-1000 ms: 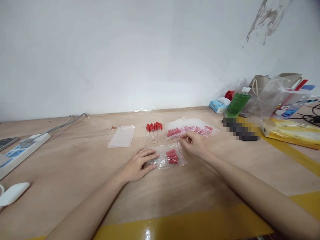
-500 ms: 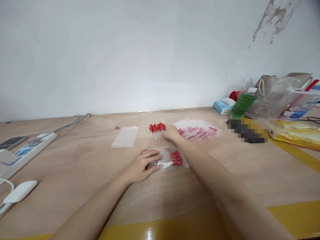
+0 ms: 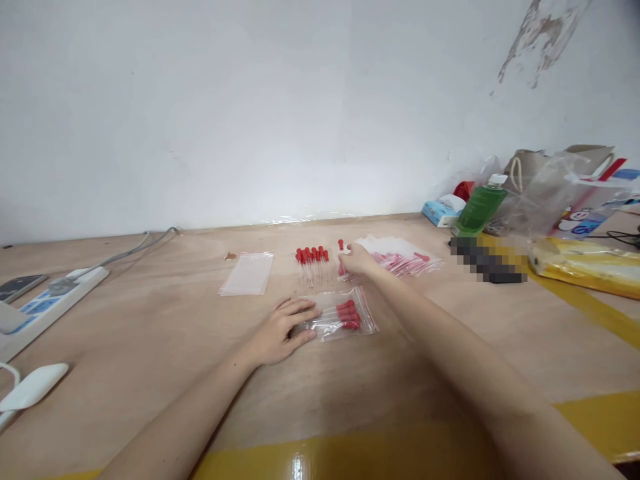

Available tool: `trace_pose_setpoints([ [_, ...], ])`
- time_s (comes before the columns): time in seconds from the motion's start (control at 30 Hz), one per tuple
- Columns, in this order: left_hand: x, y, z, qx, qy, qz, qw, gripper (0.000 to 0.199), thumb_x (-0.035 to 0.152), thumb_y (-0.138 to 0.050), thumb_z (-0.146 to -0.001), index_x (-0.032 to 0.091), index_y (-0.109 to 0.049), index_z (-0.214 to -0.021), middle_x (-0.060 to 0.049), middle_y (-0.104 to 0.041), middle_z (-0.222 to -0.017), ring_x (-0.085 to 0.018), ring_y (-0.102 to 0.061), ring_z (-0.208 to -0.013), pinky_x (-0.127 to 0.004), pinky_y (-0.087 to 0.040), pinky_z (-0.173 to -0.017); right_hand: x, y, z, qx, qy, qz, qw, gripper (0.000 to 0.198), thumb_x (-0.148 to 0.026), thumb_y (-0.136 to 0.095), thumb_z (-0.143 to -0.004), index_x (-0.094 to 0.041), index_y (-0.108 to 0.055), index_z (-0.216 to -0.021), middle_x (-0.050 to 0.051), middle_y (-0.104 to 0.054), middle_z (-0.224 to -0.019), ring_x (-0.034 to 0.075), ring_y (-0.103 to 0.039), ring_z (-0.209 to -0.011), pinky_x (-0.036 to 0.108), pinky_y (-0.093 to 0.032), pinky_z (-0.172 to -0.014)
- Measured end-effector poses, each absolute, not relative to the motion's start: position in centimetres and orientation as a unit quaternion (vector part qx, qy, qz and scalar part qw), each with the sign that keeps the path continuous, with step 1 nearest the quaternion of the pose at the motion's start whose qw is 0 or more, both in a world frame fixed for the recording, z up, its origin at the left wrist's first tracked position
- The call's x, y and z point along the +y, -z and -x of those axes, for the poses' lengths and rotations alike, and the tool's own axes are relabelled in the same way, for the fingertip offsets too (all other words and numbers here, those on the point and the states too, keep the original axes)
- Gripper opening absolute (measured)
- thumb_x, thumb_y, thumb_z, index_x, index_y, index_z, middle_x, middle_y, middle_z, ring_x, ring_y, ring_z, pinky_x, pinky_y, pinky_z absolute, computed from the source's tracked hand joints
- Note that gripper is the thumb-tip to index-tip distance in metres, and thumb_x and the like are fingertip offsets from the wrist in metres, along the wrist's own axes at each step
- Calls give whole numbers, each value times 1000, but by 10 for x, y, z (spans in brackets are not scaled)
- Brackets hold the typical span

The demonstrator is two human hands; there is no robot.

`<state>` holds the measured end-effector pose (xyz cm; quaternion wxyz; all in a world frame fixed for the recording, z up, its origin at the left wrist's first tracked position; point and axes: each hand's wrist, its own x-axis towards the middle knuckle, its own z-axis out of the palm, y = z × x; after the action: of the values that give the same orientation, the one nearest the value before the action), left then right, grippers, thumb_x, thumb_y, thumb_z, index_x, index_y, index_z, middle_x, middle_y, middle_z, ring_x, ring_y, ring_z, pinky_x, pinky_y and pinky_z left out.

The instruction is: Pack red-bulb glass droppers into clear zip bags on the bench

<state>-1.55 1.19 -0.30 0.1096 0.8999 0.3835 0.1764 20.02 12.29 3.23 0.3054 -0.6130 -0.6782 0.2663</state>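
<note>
Bag (image 3: pixel 369 312) lies partly beneath spread left fingers (image 3: pixel 305 315); right fingers (image 3: pixel 355 251) curl beside a dropper (image 3: pixel 341 245), grip indeterminate. Apparent step: filling; next move calls for aligned insertion.

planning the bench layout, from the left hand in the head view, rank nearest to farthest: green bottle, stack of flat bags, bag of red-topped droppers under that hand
1. Bag of red-topped droppers: under the left hand, extending right.
2. Stack of flat bags: beyond it, slightly left.
3. Green bottle: far right.
</note>
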Motion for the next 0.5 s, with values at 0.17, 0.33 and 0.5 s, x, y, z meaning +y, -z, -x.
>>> trace_pose_setpoints([
  [0.17,12,2,16,381,-168,-903,109,39,40,-46,-87,30,-49,-124,-5,-49,-129,-22,-42,-121,-47,-24,-106,71,-22,-250,-617,-435,514,407,77,-19,-48,-75,-16,-1,-135,-8,-53,-53,13,-58,-47,27,-51,-49],
  [0.33,12,2,16,375,-186,-902,108,46,41,-49,-86,25,-43,-129,-7,-50,-128,-22,-42,-120,-45,-28,-104,52,9,-275,-509,-460,475,551,94,-25,-66,-60,-23,-4,-131,-11,-49,-58,14,-57,-48,28,-52,-48],
  [0.5,11,2,16,379,-186,-900,109,45,41,-48,-86,25,-44,-128,-6,-50,-128,-22,-43,-120,-46,-27,-105,56,28,-268,-465,-438,455,620,67,-36,-67,-61,-26,-23,-110,-7,-52,-62,16,-60,-53,33,-54,-55],
])
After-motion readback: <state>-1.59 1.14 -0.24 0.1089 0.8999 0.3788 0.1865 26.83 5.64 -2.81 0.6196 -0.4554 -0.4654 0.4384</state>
